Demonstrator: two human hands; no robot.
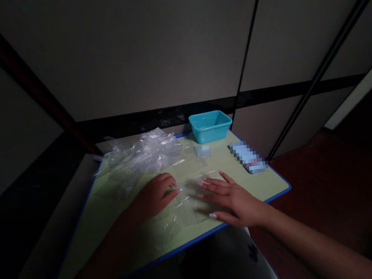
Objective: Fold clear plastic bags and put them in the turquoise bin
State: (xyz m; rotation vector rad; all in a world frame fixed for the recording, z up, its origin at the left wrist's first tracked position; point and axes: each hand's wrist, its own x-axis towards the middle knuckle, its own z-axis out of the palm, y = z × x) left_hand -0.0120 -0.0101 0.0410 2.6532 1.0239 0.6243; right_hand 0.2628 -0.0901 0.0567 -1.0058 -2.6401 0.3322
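A clear plastic bag (185, 207) lies spread on the pale yellow tabletop, between and under my hands. My left hand (157, 193) is closed, with thumb and forefinger pinching the bag's upper left part. Over the bag's right side, my right hand (232, 199) is open, its fingers stretched out and apart. Whether its fingertips press on the film cannot be made out. Behind my left hand sits a crumpled heap of clear plastic bags (155, 150). A small pale, shiny square (202, 151) lies beyond my right hand.
The low table (256, 189) has a blue edge. A turquoise plastic basin (211, 132) stands at its far side. A phone-like flat object (248, 156), pixelated, lies near the right edge. Dark cabinet panels (148, 49) rise right behind the table, above a reddish floor (328, 194).
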